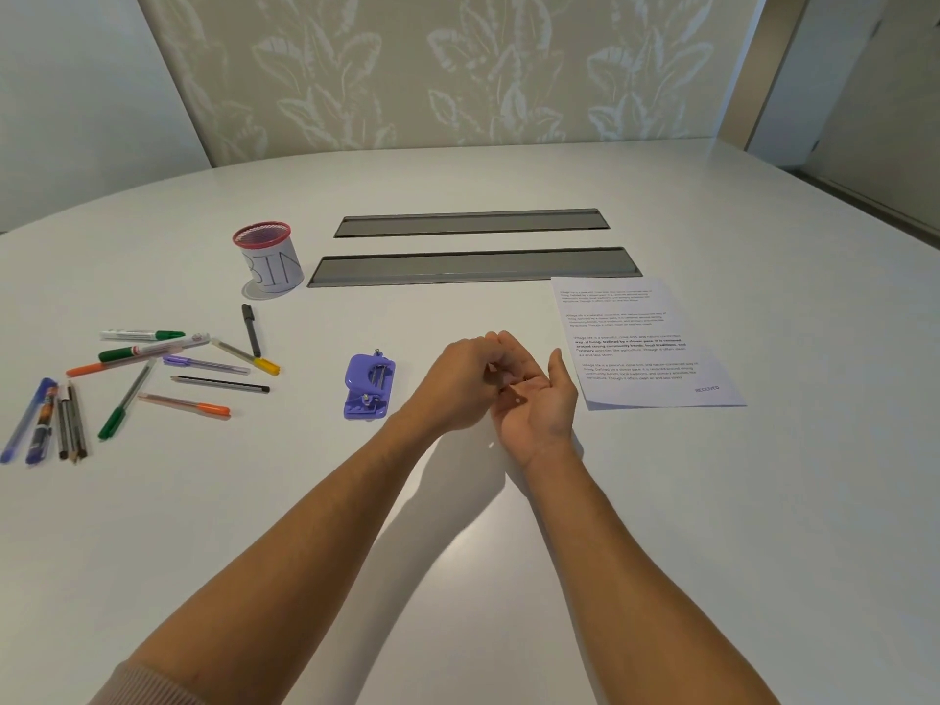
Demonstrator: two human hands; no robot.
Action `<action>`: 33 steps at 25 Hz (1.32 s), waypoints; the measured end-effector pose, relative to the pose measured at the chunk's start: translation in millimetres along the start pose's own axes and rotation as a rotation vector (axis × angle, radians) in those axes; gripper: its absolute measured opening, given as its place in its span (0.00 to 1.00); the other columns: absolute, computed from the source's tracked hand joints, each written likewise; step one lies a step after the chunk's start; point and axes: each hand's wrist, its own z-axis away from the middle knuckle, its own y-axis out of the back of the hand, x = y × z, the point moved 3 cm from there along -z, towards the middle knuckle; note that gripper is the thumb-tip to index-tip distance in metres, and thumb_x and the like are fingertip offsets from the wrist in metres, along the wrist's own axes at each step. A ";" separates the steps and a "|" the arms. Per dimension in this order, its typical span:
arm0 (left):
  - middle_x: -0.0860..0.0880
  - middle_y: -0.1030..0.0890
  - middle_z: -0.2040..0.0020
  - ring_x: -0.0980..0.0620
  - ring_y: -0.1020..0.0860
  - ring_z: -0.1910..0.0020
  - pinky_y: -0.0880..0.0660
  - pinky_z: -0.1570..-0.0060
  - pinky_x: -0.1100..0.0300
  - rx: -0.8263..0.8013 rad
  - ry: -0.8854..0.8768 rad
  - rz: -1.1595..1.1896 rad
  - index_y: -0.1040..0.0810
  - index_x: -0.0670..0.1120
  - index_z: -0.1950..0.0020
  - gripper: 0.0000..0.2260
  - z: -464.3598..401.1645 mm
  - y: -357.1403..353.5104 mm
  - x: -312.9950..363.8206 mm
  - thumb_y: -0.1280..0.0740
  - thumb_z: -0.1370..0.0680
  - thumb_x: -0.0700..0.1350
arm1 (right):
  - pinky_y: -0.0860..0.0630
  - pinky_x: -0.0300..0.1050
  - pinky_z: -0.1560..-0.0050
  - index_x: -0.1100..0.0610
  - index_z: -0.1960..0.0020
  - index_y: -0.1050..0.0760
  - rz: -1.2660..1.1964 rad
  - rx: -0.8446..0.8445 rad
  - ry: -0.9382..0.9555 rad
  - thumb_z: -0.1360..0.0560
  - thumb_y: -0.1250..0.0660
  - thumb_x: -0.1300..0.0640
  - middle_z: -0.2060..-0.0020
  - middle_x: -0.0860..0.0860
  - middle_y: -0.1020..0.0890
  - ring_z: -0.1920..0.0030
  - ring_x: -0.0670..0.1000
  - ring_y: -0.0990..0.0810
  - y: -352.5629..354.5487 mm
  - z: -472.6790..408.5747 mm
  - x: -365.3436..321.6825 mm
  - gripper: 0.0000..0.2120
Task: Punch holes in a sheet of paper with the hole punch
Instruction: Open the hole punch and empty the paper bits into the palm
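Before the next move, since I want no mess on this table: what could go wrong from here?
1. A small white paper dot lies on the upturned right hand; tilting it could drop the dot onto the white table, where it would be hard to spot.
2. The bin stands far off to the left, a long carry.
3. The left hand may brush the hole punch beside it.

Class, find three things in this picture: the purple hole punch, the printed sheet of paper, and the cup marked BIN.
hole punch [369, 386]: head view, middle of its purple body.
sheet of paper [641, 343]: head view, middle of the printed page.
cup marked BIN [269, 264]: head view, its white labelled wall.
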 end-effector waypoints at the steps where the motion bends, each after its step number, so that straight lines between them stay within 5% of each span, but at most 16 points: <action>1: 0.52 0.19 0.57 0.53 0.24 0.59 0.28 0.58 0.65 0.019 -0.009 0.009 0.17 0.45 0.53 0.08 0.7 1.9 -0.8 0.34 0.25 0.35 | 0.22 0.37 0.65 0.64 0.40 0.21 -0.013 -0.004 0.004 0.18 0.51 0.42 0.46 0.59 0.16 0.54 0.53 0.15 0.4 -0.2 0.4 0.30; 6: 0.49 0.17 0.53 0.54 0.24 0.59 0.29 0.57 0.67 0.224 0.059 -0.042 0.16 0.45 0.49 0.07 -2.0 12.0 -23.3 0.32 0.24 0.38 | 0.20 0.52 0.45 0.68 0.36 0.26 -0.079 -0.020 0.029 0.19 0.45 0.43 0.40 0.64 0.20 0.41 0.61 0.19 2.3 -1.6 1.2 0.29; 9: 0.47 0.16 0.48 0.52 0.20 0.54 0.23 0.51 0.57 0.201 0.223 -0.174 0.17 0.44 0.44 0.08 -2.3 13.0 -51.9 0.31 0.23 0.40 | 0.23 0.57 0.39 0.68 0.35 0.27 -0.098 -0.006 0.044 0.19 0.44 0.42 0.39 0.64 0.21 0.40 0.62 0.20 6.3 -2.4 -1.6 0.30; 12: 0.47 0.16 0.47 0.48 0.18 0.50 0.20 0.49 0.52 0.108 0.326 -0.319 0.18 0.44 0.42 0.11 3.9 10.4 -71.8 0.32 0.23 0.39 | 0.23 0.56 0.39 0.68 0.35 0.27 -0.060 0.022 0.043 0.20 0.43 0.42 0.39 0.64 0.20 0.41 0.62 0.19 9.1 -3.5 -0.2 0.30; 17: 0.46 0.16 0.57 0.47 0.20 0.58 0.21 0.56 0.53 -0.045 0.248 -0.468 0.16 0.43 0.56 0.11 6.4 5.5 -75.0 0.36 0.26 0.32 | 0.25 0.56 0.36 0.67 0.36 0.26 -0.030 0.050 0.040 0.20 0.42 0.41 0.41 0.63 0.19 0.41 0.61 0.19 11.0 -5.6 -0.1 0.30; 21: 0.48 0.15 0.53 0.49 0.18 0.56 0.20 0.51 0.54 -0.123 0.232 -0.467 0.15 0.44 0.51 0.11 1.4 5.2 -76.9 0.35 0.25 0.33 | 0.26 0.56 0.35 0.67 0.36 0.26 0.005 0.065 0.045 0.20 0.44 0.41 0.41 0.62 0.19 0.40 0.61 0.19 11.6 -6.9 0.6 0.29; 33: 0.43 0.22 0.60 0.48 0.27 0.63 0.25 0.60 0.56 -0.163 0.053 -0.819 0.21 0.39 0.56 0.06 2.9 -5.2 -56.6 0.38 0.25 0.33 | 0.26 0.56 0.35 0.67 0.36 0.26 0.046 0.069 0.036 0.20 0.42 0.41 0.41 0.62 0.19 0.40 0.61 0.20 12.7 -6.0 2.0 0.29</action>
